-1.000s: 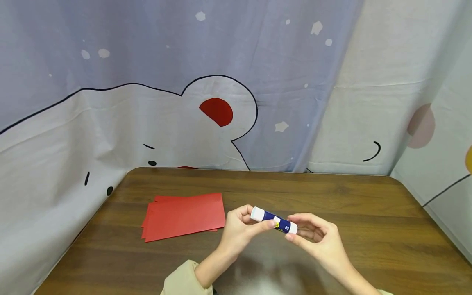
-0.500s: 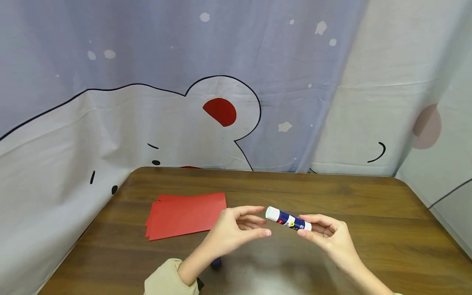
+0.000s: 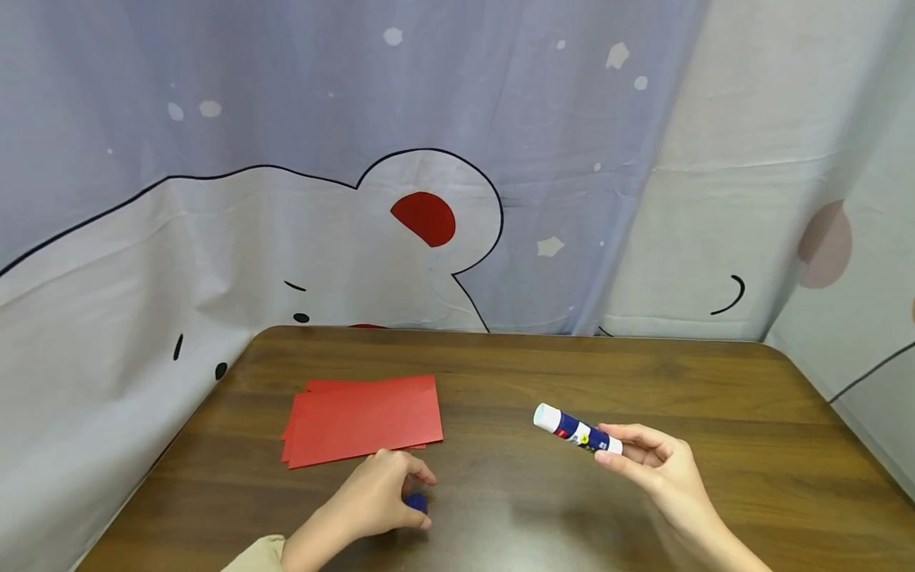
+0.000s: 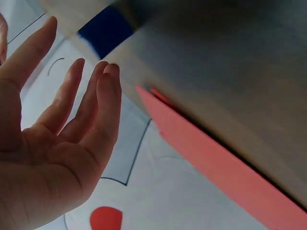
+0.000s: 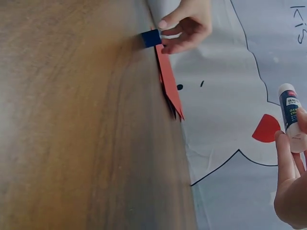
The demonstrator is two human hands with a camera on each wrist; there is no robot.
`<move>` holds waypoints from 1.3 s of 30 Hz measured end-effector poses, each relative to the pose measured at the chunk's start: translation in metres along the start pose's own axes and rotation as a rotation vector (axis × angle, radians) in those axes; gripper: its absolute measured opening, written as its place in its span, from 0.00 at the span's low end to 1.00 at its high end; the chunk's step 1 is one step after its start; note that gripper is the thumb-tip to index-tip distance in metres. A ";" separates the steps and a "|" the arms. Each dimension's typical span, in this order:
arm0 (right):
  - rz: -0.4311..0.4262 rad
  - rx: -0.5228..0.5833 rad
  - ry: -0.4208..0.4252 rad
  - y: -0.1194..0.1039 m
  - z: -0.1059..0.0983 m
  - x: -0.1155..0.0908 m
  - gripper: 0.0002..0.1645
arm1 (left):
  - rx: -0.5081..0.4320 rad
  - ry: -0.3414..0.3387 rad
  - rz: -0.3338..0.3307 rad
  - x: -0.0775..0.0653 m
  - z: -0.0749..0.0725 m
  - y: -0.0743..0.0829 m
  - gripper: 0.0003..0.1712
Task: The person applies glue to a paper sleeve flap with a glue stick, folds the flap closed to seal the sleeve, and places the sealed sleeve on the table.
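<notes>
My right hand point(image 3: 658, 465) pinches a glue stick point(image 3: 577, 431) by its lower end, between thumb and fingers. The stick has a dark blue label and white ends, and it is tilted up to the left above the table. Low on the left, my left hand point(image 3: 379, 492) reaches over a blue cap point(image 3: 416, 503) standing on the tabletop. Its thumb and fingers are spread around the cap, with a gap visible in the left wrist view, where the cap point(image 4: 105, 32) lies beyond the fingertips. In the head view the hand partly hides the cap.
Several red paper sheets or envelopes point(image 3: 368, 421) lie overlapped on the wooden table point(image 3: 543, 365), just beyond my left hand. A printed curtain point(image 3: 322, 238) hangs behind the table's far edge and along its sides.
My left hand has let go of the glue stick and moved down and left to the blue cap. My right hand has carried the glue stick slightly to the right.
</notes>
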State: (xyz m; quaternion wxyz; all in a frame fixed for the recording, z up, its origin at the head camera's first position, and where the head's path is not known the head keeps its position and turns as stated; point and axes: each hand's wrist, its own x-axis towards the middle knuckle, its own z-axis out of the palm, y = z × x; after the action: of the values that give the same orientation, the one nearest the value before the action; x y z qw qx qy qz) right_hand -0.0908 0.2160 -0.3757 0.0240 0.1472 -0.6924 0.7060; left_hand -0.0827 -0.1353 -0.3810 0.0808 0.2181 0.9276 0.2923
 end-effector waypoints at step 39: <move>-0.184 -0.045 -0.168 -0.002 0.022 -0.013 0.20 | -0.866 0.145 0.148 0.028 0.004 0.051 0.21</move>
State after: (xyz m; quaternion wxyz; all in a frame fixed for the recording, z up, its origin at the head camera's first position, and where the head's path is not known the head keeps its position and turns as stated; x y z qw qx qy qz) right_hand -0.0738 0.1971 -0.3775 0.0338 0.2683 -0.6912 0.6701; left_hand -0.0885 -0.0835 -0.3557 0.0782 0.2088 0.7049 0.6734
